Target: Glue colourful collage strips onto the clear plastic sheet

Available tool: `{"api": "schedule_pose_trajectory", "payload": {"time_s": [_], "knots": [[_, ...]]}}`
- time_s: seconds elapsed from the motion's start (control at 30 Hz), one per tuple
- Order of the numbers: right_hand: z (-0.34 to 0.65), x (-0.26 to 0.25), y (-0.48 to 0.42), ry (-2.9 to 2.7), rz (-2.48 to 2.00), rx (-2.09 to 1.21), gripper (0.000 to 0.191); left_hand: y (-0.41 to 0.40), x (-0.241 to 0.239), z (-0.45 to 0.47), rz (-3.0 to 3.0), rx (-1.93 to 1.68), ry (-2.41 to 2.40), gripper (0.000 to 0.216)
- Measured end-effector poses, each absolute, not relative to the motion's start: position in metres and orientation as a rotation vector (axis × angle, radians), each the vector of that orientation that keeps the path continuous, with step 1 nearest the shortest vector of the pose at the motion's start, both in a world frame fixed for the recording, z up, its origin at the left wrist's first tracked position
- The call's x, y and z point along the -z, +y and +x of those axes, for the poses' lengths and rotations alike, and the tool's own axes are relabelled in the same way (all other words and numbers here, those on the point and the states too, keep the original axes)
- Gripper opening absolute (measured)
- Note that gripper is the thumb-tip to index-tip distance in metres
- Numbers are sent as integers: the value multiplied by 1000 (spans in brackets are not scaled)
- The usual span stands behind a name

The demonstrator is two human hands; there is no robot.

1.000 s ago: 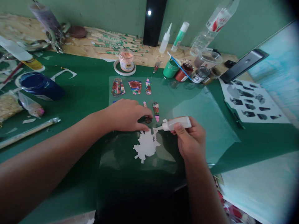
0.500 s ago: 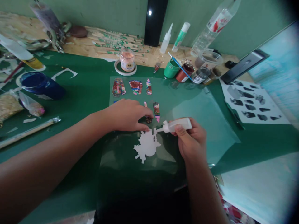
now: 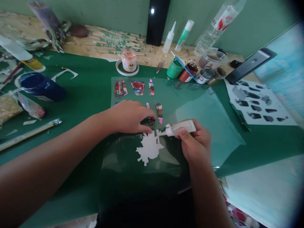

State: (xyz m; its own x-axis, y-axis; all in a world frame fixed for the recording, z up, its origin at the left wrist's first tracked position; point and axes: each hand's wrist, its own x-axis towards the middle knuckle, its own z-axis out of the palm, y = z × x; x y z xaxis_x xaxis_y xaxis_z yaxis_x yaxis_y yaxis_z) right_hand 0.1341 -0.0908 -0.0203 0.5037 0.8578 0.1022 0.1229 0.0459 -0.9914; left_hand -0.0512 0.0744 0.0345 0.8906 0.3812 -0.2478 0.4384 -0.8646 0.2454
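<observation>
My right hand (image 3: 196,142) grips a small white glue bottle (image 3: 181,127), its nozzle pointing left and touching the upper right edge of a white paper cutout (image 3: 149,148). The cutout lies on a clear plastic sheet (image 3: 209,117) spread over the green mat (image 3: 83,91). My left hand (image 3: 129,116) rests palm down just above the cutout, fingertips pressing its top edge. Several small coloured paper pieces (image 3: 137,88) lie in rows on the sheet beyond my left hand.
Paint pots (image 3: 187,72) with a brush, a small jar (image 3: 129,60) on a tape ring, glue bottles (image 3: 169,41) and a plastic bottle (image 3: 217,27) stand at the back. A blue tub (image 3: 39,86) sits left. A printed sheet (image 3: 257,103) and tablet (image 3: 250,65) lie right.
Almost nothing has moved; the glue bottle and my right hand have shifted very slightly right, the nozzle staying at the cutout's edge. My left hand holds still.
</observation>
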Motion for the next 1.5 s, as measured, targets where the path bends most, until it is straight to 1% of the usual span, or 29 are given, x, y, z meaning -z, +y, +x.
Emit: {"api": "schedule_pose_trajectory", "payload": {"time_s": [0.23, 0.43, 0.77, 1.07, 1.5], "knots": [[134, 18, -91, -876, -1403, -725, 20, 74, -36, -51, 2756, 299, 616, 49], [134, 19, -89, -845, -1433, -678, 25, 74, -36, -51, 2753, 289, 611, 49], [136, 20, -90, -875, -1423, -653, 19, 74, -36, -51, 2760, 309, 625, 49], [135, 20, -89, -831, -1435, -652, 24, 74, -37, -50, 2757, 308, 620, 49], [135, 21, -88, -813, -1392, -651, 24, 74, -36, -50, 2769, 309, 618, 50]]}}
